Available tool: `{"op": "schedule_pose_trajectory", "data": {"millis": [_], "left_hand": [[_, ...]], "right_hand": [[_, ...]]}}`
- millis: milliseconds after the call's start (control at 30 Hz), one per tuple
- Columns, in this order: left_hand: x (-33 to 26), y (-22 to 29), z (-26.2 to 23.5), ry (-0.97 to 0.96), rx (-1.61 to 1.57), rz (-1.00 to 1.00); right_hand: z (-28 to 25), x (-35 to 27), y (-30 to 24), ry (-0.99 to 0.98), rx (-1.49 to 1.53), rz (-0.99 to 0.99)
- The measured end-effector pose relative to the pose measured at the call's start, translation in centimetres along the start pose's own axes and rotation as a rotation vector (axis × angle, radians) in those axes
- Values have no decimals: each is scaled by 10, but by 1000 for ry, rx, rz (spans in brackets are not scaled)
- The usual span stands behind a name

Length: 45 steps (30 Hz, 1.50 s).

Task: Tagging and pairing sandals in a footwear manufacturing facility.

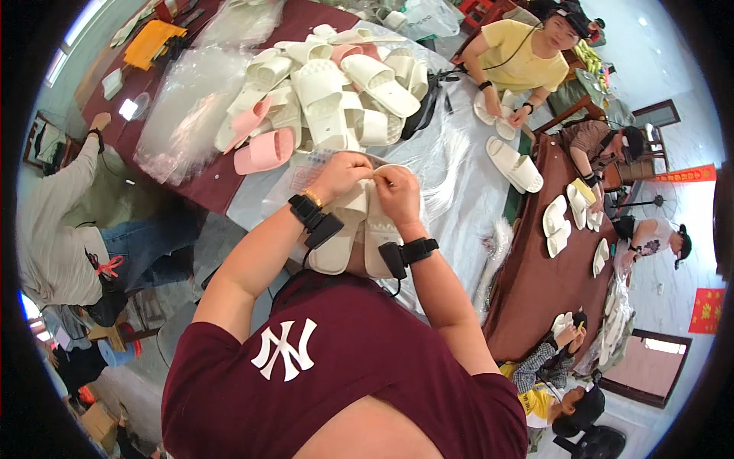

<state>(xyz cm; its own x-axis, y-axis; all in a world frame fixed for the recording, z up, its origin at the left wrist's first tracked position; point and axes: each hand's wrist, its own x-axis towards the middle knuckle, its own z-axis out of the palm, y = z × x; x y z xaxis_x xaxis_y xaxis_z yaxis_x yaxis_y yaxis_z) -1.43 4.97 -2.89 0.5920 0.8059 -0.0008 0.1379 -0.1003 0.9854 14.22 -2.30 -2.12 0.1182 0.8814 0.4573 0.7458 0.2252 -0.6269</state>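
Observation:
My left hand (344, 174) and my right hand (397, 197) meet at the near edge of the table, fingers closed in a pinch close to each other. What they pinch is too small and too covered to make out. Below them, against my body, lies a pair of white slippers: the left slipper (331, 254) and the right slipper (375, 256), side by side, partly hidden by my wrists. Just beyond my hands rises a heap of white slippers (321, 84), with a pink slipper (264, 151) at its near left side.
Clear plastic bags (191, 115) lie left of the heap, and a black strap bundle (430, 103) to its right. White slippers (514, 164) rest near the right edge. A person in yellow (527, 57) handles slippers across; others sit along a brown table (547, 283). Another person stands left.

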Motion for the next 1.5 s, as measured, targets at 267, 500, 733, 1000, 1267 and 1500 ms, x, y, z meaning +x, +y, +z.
{"op": "schedule_pose_trajectory", "data": {"millis": [267,500,733,1000,1267,1500], "left_hand": [[0,3,3,-45,41,-44],[0,6,4,-20,55,-51],[-3,9,7,58,122,-17],[-4,9,11,165,147,94],[-5,-2,13,178,296,282],[-4,-9,14,141,305,273]], "right_hand": [[-4,0,-4,-23,27,10],[-2,-2,-3,20,25,-12],[-1,2,-6,36,151,111],[-1,2,-6,-11,118,77],[-3,-1,-5,-83,97,48],[-4,0,-12,-155,-13,-9]]}}
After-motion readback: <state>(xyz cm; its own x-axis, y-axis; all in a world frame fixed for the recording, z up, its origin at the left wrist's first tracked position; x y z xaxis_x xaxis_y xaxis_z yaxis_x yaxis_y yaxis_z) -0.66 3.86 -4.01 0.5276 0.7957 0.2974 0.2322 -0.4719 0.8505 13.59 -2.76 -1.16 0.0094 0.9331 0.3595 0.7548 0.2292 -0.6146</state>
